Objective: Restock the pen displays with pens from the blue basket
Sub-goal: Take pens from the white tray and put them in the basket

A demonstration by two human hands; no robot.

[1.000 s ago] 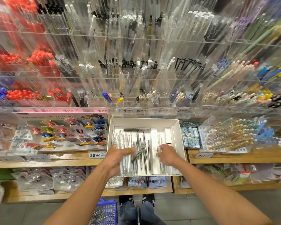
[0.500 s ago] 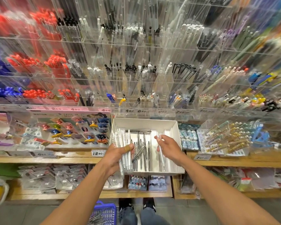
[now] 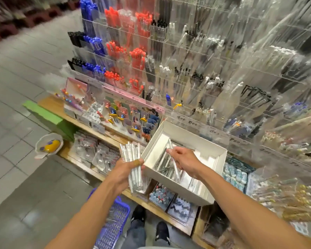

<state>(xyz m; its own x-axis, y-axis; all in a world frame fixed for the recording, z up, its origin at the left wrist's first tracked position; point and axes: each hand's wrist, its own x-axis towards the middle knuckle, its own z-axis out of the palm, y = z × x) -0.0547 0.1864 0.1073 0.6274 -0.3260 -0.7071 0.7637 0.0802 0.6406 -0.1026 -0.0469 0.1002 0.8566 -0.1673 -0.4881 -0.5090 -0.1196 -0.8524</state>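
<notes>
A grey tiled floor lies open at the far left, with bare room beside the end of the wooden shelf, whose left corner carries a flat green panel. A shallow, pale round bowl holding yellow and purple pieces sits low beside the lower shelf's left end. At the bottom, on the floor, the blue basket of open plastic mesh is seen, with thin silvery pens lying inside it, just left of the person's dark shoes. Above it, the left hand is held just off the front edge of the shelf, its fingers curled round a bundle of pens, slim clear-and-silver barrels standing nearly upright in clear sleeves. Just beside it, a white cardboard box with straight walls and square corners rests tilted on the shelf, its near corner jutting past the front edge. The right hand is reaching inside the box, a single clear pen pinched between thumb and fingers above loose metallic pens on the box floor. Behind and to the right, clear acrylic pen displays rise in tiers, with blue, red and black caps showing; the far right is blurred.
</notes>
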